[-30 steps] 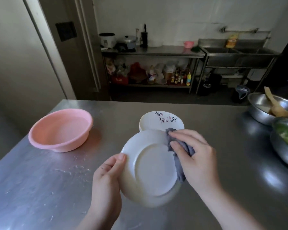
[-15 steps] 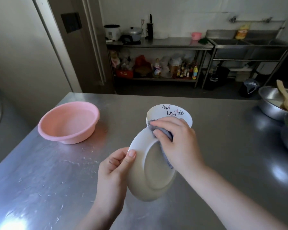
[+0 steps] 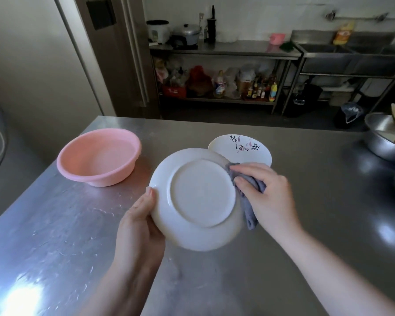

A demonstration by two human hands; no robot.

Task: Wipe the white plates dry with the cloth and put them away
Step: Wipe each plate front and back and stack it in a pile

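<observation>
A white plate (image 3: 198, 197) is held above the steel table (image 3: 317, 201) with its underside facing me. My left hand (image 3: 139, 226) grips its left rim, thumb on the back. My right hand (image 3: 267, 197) holds a grey cloth (image 3: 249, 201) against the plate's right rim. Behind them a second white plate (image 3: 242, 148), with black writing and pink marks, lies face up on the table, partly hidden by the held plate.
A pink plastic basin (image 3: 98, 156) stands on the table at the left. Steel bowls (image 3: 379, 135) with a wooden spoon sit at the right edge. A shelf rack with bottles and a sink stand against the back wall.
The held plate has swung from edge-on and tilted to flat with its underside toward me. My right hand with the cloth slid from the plate's top to its right rim.
</observation>
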